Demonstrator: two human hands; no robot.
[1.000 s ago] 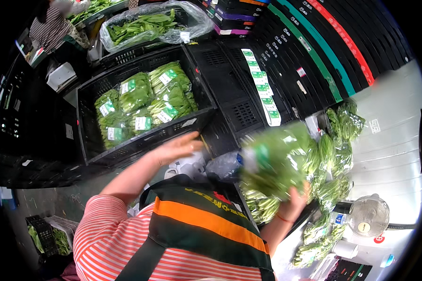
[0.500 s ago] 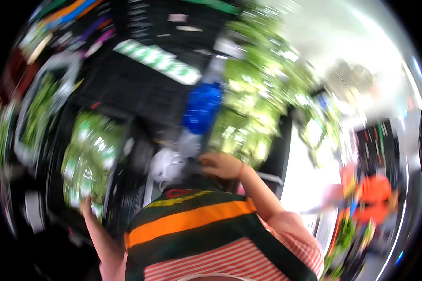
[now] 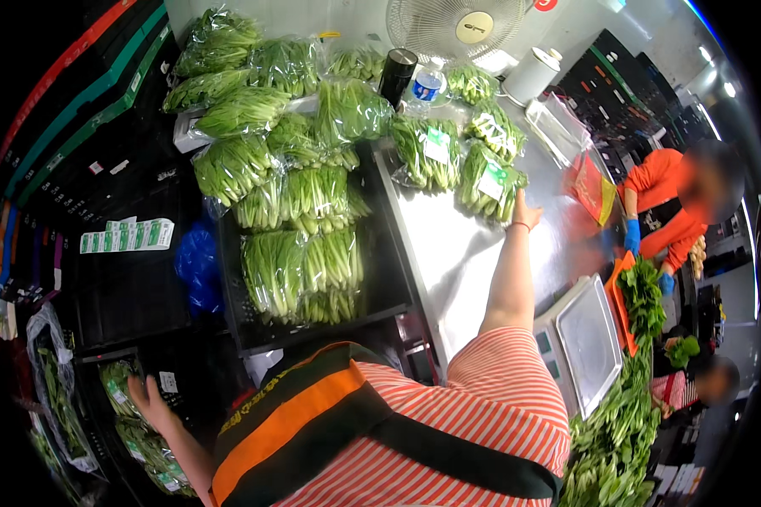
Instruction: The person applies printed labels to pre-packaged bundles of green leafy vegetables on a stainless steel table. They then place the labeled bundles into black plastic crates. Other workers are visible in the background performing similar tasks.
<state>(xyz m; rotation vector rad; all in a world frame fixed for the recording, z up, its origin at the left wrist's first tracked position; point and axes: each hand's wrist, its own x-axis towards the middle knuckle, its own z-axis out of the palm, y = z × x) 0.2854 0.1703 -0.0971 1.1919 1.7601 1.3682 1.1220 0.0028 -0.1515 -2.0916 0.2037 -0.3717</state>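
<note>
Stretched out over the steel table, my right hand is closed at the near right edge of a clear bag of leafy greens with a green-and-white label; some fingers are hidden behind the bag. Against it lie another labelled bag of greens and further bags. At the lower left, my left hand is open with its fingers apart. It is beside a dark crate holding labelled bags of greens, and nothing shows in its grasp.
Bagged greens are stacked in a black crate left of the table. A scale stands at the right, with loose greens below it. A fan, bottle and black cylinder are behind. A co-worker in orange works at the right.
The view has swung toward the table and sharpened. My right hand has gone from near my body out to the bag on the table. My left hand stays by the lower-left crate.
</note>
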